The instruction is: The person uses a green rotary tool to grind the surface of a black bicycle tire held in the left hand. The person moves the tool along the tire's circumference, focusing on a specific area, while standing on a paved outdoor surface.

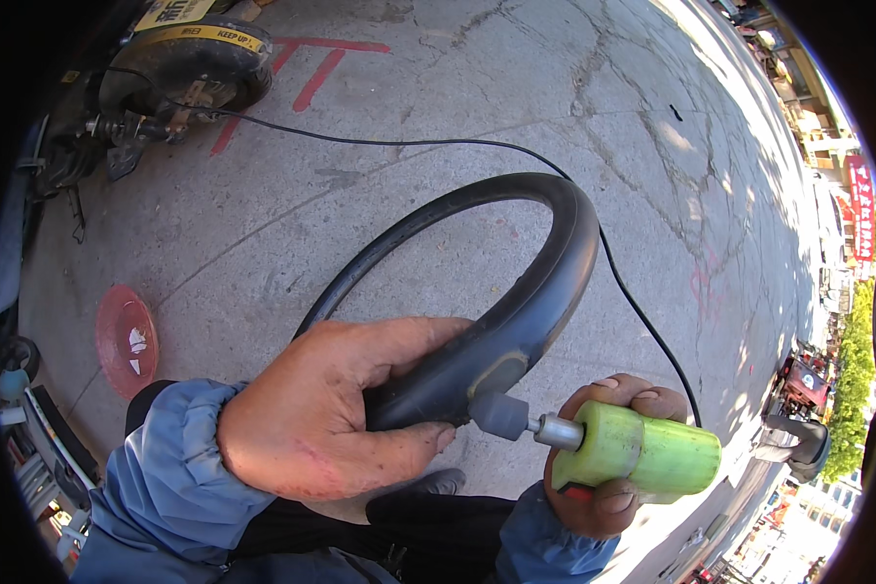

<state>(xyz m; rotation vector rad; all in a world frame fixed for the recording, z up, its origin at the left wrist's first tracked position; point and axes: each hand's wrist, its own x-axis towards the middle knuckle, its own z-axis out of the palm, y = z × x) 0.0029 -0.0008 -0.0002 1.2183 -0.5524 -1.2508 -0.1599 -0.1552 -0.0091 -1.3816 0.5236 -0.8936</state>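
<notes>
A black rubber inner tube, puffed into a ring, is gripped by my left hand, thumb below and fingers over the top. Beside the thumb, a dull, scuffed patch with a pale outline marks the tube's side. In my right hand is a green die grinder, fingers wrapped round its body. Its metal collet carries a dark grey grinding head, which sits at the lower edge of the scuffed patch. Whether the head is spinning cannot be told.
A black cord runs over the concrete from the wheeled vehicle at upper left, passing behind the tube toward the grinder. A pink basin with white scraps stands at left. Red lines mark the ground.
</notes>
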